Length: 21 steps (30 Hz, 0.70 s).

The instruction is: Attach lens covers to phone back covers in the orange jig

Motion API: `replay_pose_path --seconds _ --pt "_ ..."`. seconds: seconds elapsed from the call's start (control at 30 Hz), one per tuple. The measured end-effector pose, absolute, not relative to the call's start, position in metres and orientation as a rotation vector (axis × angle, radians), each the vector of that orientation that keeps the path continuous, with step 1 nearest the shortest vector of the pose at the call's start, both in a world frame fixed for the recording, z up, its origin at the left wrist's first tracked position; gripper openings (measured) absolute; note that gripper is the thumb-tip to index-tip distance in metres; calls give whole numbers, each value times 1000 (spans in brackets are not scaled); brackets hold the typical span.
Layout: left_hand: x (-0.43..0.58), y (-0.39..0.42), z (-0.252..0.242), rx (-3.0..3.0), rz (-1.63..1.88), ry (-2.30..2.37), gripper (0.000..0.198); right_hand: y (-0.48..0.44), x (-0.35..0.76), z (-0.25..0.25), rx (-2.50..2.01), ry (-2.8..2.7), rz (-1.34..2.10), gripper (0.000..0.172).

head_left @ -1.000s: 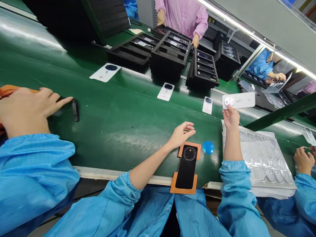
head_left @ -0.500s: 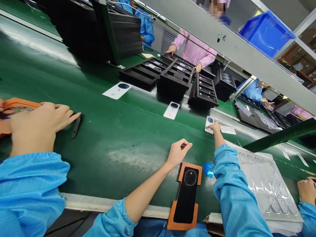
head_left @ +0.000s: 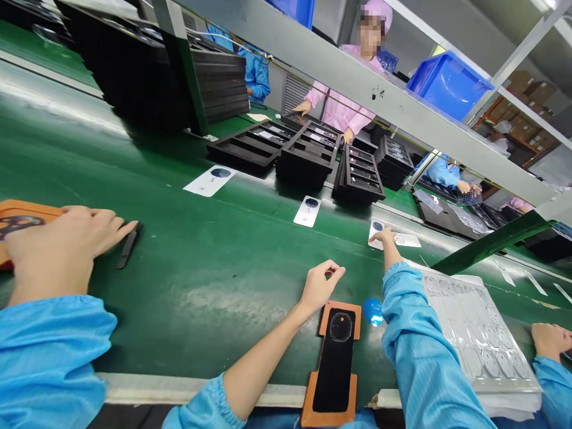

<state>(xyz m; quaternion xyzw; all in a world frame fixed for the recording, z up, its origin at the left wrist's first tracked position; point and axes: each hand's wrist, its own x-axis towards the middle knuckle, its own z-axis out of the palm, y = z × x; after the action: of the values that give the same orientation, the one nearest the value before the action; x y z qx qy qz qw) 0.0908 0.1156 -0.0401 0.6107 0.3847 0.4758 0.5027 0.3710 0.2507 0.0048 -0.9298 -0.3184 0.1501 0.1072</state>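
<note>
Seemingly empty, left hand (head_left: 319, 286) pinches; right hand (head_left: 386, 237), flat, touches white panel (head_left: 409, 240) on green belt (head_left: 214, 256).

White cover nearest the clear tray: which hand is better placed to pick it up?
Right. The right hand touches the white cover, arm stretched out over the belt; the left hand sits pinched by the orange jig, well short of it.

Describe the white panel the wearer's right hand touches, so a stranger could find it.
On the green conveyor belt, three white panels with dark round spots lie in a row before the black trays. It is the rightmost white panel, the only one touched by the right hand.
</note>
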Motion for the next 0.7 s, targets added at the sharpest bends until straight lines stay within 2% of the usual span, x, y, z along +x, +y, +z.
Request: replay_pose_path --seconds 0.07,0.1,0.23,0.3,0.37,0.43,0.57,0.63,0.7 --pt "90 116 -39 1488 1145 934 29 245 369 15 -2745 -939 439 52" --pt "88 116 -39 1496 1142 937 29 243 367 21 -2737 -964 428 44" --pt "82 121 -37 1554 1249 952 20 229 357 57 -2593 -1268 342 33" --pt "79 124 -36 1570 1369 957 11 213 349 77 -2468 -1473 300 21" --pt "77 125 -34 1554 1454 963 25 188 339 94 -2327 -1664 295 9" --pt "76 125 -31 1489 1472 965 45 154 330 109 -2164 -1833 343 9" --pt "73 121 -21 1268 1263 712 83 91 323 126 -1787 -1986 667 22" --pt "71 117 -14 1164 1083 498 88 73 323 128 -1722 -1951 843 28" --pt "70 113 -9 1107 911 365 80 63 321 124 -1717 -1948 889 27"
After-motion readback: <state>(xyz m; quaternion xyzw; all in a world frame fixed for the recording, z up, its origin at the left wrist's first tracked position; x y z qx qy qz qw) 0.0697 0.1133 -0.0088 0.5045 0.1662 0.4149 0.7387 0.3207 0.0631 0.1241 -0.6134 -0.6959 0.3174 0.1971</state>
